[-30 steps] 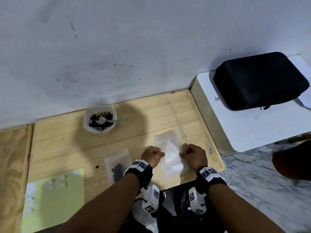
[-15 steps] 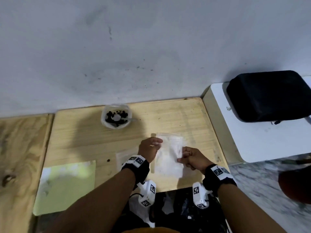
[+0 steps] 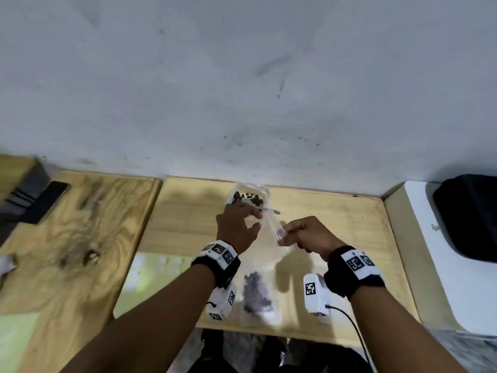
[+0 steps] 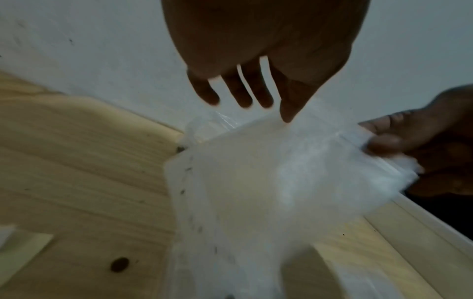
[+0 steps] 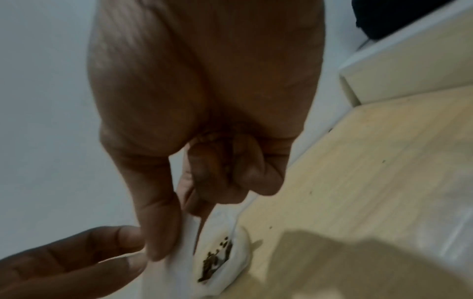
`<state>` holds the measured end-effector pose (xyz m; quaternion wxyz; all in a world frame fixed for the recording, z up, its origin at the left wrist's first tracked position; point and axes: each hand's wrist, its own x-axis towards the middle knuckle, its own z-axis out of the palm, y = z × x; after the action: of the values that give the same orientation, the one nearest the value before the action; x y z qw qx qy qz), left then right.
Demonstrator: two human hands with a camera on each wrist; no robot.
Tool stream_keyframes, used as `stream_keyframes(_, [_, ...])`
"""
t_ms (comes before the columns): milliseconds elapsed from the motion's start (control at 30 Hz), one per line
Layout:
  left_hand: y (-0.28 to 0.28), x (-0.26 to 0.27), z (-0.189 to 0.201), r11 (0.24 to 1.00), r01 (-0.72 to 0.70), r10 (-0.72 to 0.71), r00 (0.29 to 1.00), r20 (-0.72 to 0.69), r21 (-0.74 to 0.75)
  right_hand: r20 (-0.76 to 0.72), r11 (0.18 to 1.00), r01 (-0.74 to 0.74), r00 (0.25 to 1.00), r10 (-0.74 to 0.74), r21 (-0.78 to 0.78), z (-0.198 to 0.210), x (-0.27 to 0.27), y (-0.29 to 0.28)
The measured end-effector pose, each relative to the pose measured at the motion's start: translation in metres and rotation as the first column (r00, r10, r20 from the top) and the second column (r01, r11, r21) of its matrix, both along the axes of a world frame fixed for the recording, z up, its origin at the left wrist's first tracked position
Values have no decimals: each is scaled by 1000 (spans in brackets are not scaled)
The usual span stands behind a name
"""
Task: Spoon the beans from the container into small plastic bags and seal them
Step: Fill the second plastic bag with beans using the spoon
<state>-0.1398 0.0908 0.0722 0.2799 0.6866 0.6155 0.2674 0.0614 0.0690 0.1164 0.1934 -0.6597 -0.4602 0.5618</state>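
A clear empty plastic bag [image 3: 270, 232] hangs above the wooden table [image 3: 188, 211], just in front of the white container of dark beans [image 3: 248, 197]. My right hand [image 3: 285, 232] pinches the bag's right top edge between thumb and forefinger [image 5: 163, 228]. My left hand [image 3: 254, 222] has its fingers stretched out; its thumb [image 4: 289, 109] touches the bag [image 4: 256, 172] at the mouth. A spoon handle [image 3: 270, 210] sticks out of the container [image 5: 230, 257]. A filled bag of beans [image 3: 255, 292] lies on the table between my wrists.
A pale green sheet [image 3: 150, 275] lies at the table's front left. A phone [image 3: 49, 200] rests on the wooden board to the left. A black case [image 3: 468, 216] sits on a white surface to the right. The wall stands right behind the container.
Both hands have lifted the empty bag off the table and carried it forward to the bean container. My left hand's fingers have uncurled from the bag's edge.
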Motion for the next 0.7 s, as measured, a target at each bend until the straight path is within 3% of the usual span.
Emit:
stream_keyframes(100, [-3,-11,5,997,-54,51,997,50,63,-80,996,83,994,-80,43,1,-29,4])
stream_keyframes(300, [-5,-20,13,954,-32,136,933,333,-299,-170,997,5,985,8,77,-2,-62,11])
stream_keyframes(467, [0,-27,24,930,64,109,893,437,-363,-220,998,-56,974,52,-13,-8,-59,16])
stream_keyframes(567, [6,-31,25,905,92,113,890,442,-416,-204,1000,-24,979,22,-6,-9,-56,18])
stream_keyframes(700, [10,-31,26,933,129,-31,959,281,-336,-91,989,-78,992,90,124,-7,-66,18])
